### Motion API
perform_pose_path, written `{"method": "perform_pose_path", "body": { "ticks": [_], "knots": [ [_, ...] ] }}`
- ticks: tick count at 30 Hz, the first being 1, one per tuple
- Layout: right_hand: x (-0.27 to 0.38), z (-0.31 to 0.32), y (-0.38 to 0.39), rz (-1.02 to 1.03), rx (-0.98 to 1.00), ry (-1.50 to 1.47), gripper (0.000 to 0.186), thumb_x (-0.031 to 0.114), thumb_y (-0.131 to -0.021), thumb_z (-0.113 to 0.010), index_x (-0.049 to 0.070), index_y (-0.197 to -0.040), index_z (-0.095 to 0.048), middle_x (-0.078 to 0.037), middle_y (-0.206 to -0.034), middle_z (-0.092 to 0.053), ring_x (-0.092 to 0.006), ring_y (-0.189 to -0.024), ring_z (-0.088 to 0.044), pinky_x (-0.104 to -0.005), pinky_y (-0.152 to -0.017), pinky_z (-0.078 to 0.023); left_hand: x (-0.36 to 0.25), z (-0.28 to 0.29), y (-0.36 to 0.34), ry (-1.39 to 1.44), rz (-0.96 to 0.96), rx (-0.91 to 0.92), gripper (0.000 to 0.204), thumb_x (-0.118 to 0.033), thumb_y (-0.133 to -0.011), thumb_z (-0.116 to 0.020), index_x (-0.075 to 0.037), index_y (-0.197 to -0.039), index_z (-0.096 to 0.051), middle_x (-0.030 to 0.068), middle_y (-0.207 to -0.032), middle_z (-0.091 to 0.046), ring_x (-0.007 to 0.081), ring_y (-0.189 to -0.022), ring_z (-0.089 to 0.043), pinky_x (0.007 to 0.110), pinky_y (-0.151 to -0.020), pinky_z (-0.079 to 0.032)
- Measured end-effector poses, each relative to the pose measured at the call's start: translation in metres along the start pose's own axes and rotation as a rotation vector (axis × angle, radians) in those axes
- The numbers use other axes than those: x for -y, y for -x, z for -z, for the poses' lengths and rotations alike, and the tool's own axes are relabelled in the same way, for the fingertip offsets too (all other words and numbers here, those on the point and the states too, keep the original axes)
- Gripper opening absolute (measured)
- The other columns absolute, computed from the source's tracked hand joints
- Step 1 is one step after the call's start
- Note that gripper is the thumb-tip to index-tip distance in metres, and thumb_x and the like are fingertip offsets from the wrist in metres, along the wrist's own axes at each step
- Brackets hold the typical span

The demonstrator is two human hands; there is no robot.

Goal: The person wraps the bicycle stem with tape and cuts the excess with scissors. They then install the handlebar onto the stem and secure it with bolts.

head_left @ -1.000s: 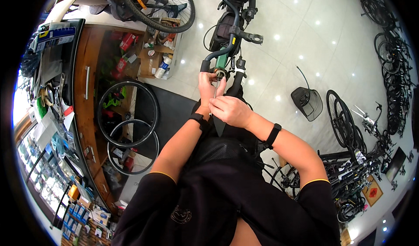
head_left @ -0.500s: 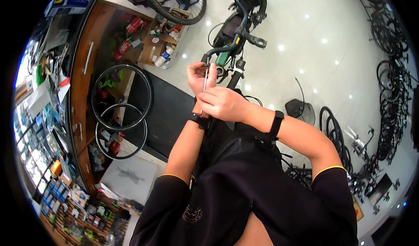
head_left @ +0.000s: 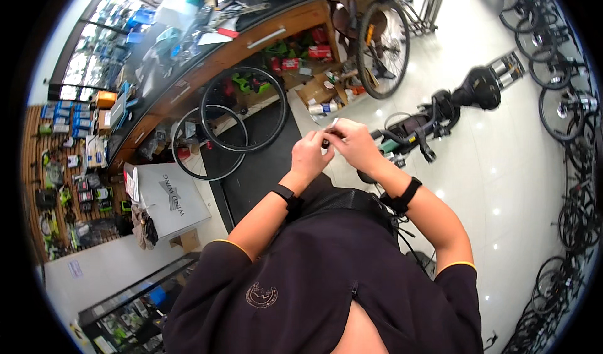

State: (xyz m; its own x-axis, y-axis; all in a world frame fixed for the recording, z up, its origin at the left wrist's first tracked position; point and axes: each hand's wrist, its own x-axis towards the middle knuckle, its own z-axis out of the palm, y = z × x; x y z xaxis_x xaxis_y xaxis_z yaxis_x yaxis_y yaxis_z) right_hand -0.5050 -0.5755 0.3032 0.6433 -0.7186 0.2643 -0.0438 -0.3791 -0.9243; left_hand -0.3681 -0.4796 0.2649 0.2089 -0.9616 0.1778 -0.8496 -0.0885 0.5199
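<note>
My left hand (head_left: 309,157) and my right hand (head_left: 356,145) meet in front of my waist, fingers pinched together. Between their fingertips is a small dark round part (head_left: 325,143), mostly hidden; the left fingers close on it. A short silver end of a hex key (head_left: 335,121) pokes out above my right fingers, the remainder covered by that hand. Just beyond the right hand stands a dark bicycle (head_left: 411,126) with a green section (head_left: 388,147) on its frame.
Two wheel rims (head_left: 286,118) lean against a wooden workbench (head_left: 276,38) cluttered with tools. A black mat (head_left: 260,168) lies on the floor. Another bicycle wheel (head_left: 361,52) and an open cardboard box (head_left: 314,90) are at the far side; bicycles (head_left: 545,112) line the right.
My view has swung round to the right, so the bench and bicycle appear shifted. The hex key, plainly visible along my hands before, is now mostly covered; the hands have come fingertip to fingertip.
</note>
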Motion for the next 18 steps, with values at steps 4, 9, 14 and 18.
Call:
{"method": "perform_pose_path", "body": {
  "ticks": [4,9,14,18],
  "knots": [
    [-0.01,-0.019,-0.02,-0.232,-0.091,-0.118,0.01,0.005,-0.091,-0.067,-0.005,-0.095,-0.066,-0.009,-0.084,-0.069,-0.0137,-0.075,-0.067,-0.0276,-0.068,-0.054,0.042,0.017,-0.013,0.092,-0.135,-0.026,0.025,-0.013,-0.074,-0.075,-0.003,-0.094,-0.062,0.0133,-0.089,-0.066,0.033,-0.081,-0.066,0.041,-0.072,-0.053],
    [-0.016,-0.057,-0.065,-0.403,-0.323,-0.352,0.012,0.007,-0.093,-0.066,-0.004,-0.097,-0.065,-0.008,-0.086,-0.068,-0.0136,-0.074,-0.067,-0.0261,-0.07,-0.056,0.104,0.044,-0.041,0.216,-0.225,-0.112,0.021,-0.012,-0.074,-0.076,-0.003,-0.091,-0.067,0.0125,-0.098,-0.069,0.0311,-0.09,-0.067,0.039,-0.08,-0.053],
    [0.005,-0.115,-0.117,-0.374,-0.368,-0.302,0.01,0.007,-0.095,-0.065,-0.002,-0.098,-0.063,-0.005,-0.085,-0.067,-0.0115,-0.074,-0.066,-0.0248,-0.07,-0.055,0.186,0.089,-0.069,0.208,-0.361,-0.01,0.017,-0.011,-0.076,-0.074,-0.002,-0.087,-0.065,0.0119,-0.096,-0.068,0.0306,-0.089,-0.066,0.039,-0.079,-0.054],
    [0.043,-0.136,-0.165,-0.282,-0.394,-0.273,0.008,0.006,-0.095,-0.063,-0.001,-0.099,-0.063,-0.006,-0.089,-0.068,-0.0116,-0.075,-0.066,-0.0248,-0.072,-0.054,0.255,0.142,-0.065,0.265,-0.252,0.056,0.014,-0.009,-0.076,-0.073,-0.001,-0.084,-0.065,0.0132,-0.094,-0.068,0.0311,-0.087,-0.066,0.038,-0.077,-0.054]
  ]
}}
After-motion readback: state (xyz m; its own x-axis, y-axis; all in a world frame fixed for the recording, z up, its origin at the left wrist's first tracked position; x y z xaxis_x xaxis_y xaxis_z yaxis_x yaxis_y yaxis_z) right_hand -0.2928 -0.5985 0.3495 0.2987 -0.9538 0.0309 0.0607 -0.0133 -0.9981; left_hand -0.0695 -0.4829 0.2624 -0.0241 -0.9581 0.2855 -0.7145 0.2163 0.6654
